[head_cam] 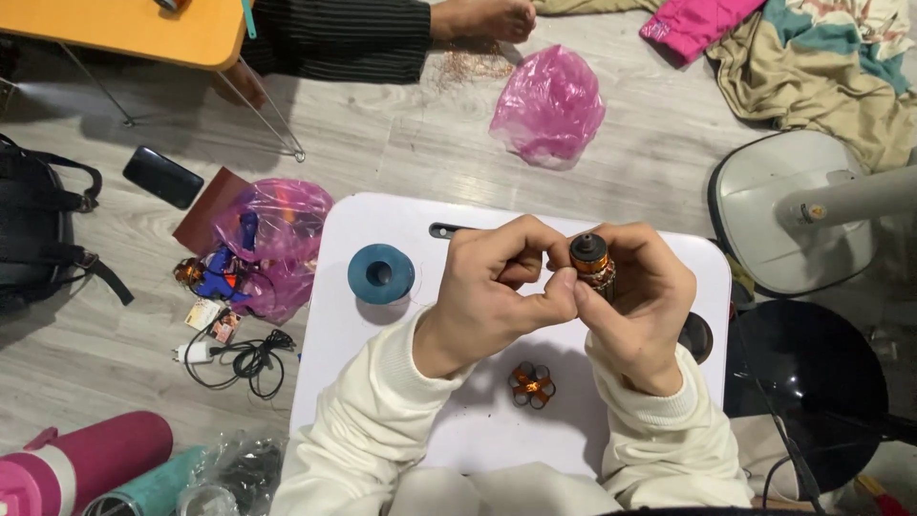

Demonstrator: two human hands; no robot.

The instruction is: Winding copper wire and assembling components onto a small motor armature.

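Over a small white table (pixel 382 373), my right hand (pixel 638 306) grips a small motor rotor (pixel 591 263) with copper windings and a dark end cap. My left hand (pixel 492 291) is closed beside it, thumb and fingers pinched against the rotor's side, apparently on something thin that I cannot make out. A blue spool (pixel 380 273) stands on the table to the left of my hands. A small round wound copper part (pixel 531 385) lies on the table between my forearms.
Two pink plastic bags (pixel 549 105) (pixel 272 239), a phone (pixel 162 177), a charger with cable (pixel 239 358) and bottles (pixel 86 463) lie on the wooden floor. Another person's foot (pixel 482 19) and an orange table (pixel 134 29) are at the top. A fan base (pixel 788 210) stands right.
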